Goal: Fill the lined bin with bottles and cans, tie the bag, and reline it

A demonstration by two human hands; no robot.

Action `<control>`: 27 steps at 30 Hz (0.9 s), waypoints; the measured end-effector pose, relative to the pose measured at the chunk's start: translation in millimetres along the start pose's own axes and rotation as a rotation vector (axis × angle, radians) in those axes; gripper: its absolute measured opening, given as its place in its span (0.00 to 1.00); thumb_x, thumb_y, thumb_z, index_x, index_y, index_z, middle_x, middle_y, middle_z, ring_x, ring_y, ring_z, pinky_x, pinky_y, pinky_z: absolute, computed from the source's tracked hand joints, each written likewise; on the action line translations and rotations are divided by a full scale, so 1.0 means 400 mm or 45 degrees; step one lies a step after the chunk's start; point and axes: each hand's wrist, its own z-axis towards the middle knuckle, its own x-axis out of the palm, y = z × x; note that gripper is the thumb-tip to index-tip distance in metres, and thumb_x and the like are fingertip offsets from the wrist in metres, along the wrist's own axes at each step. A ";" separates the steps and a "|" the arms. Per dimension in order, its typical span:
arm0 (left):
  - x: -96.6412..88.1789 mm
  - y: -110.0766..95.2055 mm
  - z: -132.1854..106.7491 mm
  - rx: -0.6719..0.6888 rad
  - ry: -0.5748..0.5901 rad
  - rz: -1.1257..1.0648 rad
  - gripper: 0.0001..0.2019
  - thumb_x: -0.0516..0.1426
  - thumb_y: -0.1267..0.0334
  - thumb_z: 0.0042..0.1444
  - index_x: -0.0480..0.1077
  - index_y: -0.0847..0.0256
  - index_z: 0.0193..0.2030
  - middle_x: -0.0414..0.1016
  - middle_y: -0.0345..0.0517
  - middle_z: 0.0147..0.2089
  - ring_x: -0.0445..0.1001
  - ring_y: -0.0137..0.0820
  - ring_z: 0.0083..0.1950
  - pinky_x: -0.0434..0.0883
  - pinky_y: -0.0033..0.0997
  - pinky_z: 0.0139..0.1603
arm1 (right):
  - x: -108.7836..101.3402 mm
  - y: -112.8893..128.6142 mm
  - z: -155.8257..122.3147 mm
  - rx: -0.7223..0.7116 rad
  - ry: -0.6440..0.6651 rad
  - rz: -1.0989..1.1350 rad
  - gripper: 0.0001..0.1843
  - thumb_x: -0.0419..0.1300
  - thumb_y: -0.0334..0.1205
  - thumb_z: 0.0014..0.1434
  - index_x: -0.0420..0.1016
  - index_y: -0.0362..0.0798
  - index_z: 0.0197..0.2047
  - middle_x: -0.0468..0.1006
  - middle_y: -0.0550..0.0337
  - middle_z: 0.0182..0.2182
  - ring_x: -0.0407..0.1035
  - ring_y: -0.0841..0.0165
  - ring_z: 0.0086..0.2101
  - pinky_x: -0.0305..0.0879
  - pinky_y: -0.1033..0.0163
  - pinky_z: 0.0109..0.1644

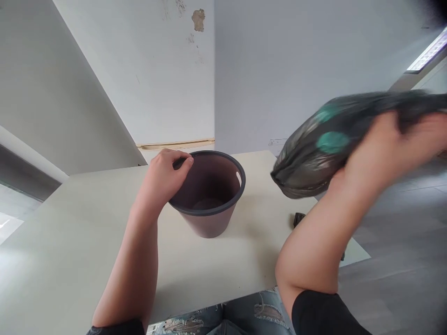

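Observation:
A brown trash can (209, 222) with a dark rim stands upright on the pale table, and its inside looks bare. My left hand (169, 174) is closed over the left side of its rim, thumb toward the opening. Up at the right, my right hand (394, 139) grips a black garbage bag (310, 153) with green spots, held in the air beyond the table's right side. The bag is bulging, and its gathered upper end runs off to the right edge. Motion blurs the fingers and that end of the bag.
The table (87, 232) reaches up to a chipped white wall (174, 83). Near its right edge lies a small black object (298, 218), partly behind my right arm. Grey floor (394, 232) shows on the right, and my jeans (223, 321) are against the front edge.

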 end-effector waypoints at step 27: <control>-0.013 -0.026 0.010 -0.134 0.120 0.146 0.14 0.57 0.51 0.62 0.81 0.54 0.40 0.80 0.49 0.36 0.75 0.43 0.36 0.71 0.40 0.36 | -0.137 -0.212 -0.043 0.617 1.170 -1.102 0.16 0.60 0.47 0.61 0.71 0.47 0.25 0.76 0.48 0.25 0.66 0.66 0.25 0.61 0.56 0.37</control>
